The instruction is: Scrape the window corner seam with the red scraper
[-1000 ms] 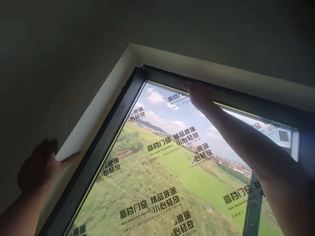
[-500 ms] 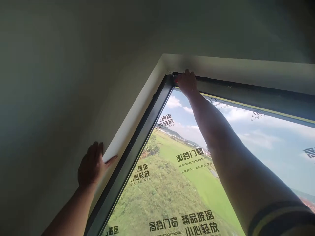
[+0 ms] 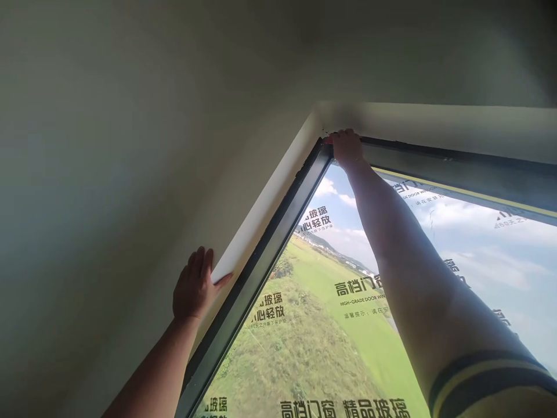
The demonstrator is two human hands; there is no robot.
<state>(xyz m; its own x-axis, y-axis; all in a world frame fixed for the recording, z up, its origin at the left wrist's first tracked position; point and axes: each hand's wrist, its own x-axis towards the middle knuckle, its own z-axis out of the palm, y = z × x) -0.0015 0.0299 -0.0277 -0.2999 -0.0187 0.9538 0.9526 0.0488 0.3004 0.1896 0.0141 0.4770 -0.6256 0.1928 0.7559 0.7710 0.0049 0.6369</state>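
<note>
Dark aluminium frame point(image 3: 261, 255) runs up the left side of the window and meets the top rail at a corner. The right hand point(image 3: 347, 148) is pressed right into that corner, fingers curled over the rail; whether its grip pinches something there or only pushes, I cannot tell, since the fingertips are hidden behind the knuckles. The left hand point(image 3: 194, 285) lies flat and open on the pale reveal point(image 3: 261, 215) just beside the frame, thumb spread toward it, holding nothing. Printed film point(image 3: 322, 325) covers the glass below both arms.

To work that corner well, it seems wise to keep the left palm braced on the reveal for balance, press with the fingertips square along the rail rather than at an angle, and move in short strokes away from the corner so that nothing bunches or lifts.
</note>
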